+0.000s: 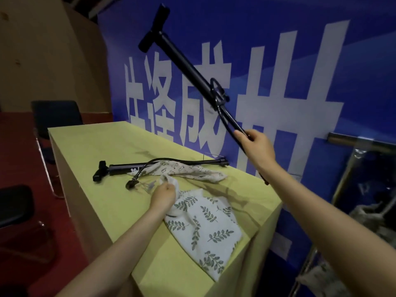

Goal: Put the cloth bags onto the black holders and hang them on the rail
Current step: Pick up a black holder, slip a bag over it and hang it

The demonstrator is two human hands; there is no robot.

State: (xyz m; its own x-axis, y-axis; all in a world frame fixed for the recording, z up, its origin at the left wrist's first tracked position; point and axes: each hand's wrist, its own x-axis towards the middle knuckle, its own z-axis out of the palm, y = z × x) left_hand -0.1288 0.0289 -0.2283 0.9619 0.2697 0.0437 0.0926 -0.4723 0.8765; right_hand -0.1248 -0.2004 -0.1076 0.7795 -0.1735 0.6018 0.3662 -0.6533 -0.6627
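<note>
My right hand (258, 146) grips a long black holder (182, 61), a pump-like tube with a T-shaped end, and holds it raised and tilted up to the left above the table. My left hand (164, 195) pinches the top edge of a white cloth bag with green leaf print (205, 230) lying on the yellow table (102, 159). A second black holder (120, 168) lies flat further back, partly covered by a beige patterned cloth bag (188, 170). A metal rail (362, 143) runs at the right with cloth bags (368, 213) hanging under it.
A blue banner with large white characters (267, 93) stands right behind the table. Dark chairs (55, 116) stand on the red floor at the left. Brown board panels (49, 56) rise at the back left. A clear plastic wrapper (147, 185) lies near my left hand.
</note>
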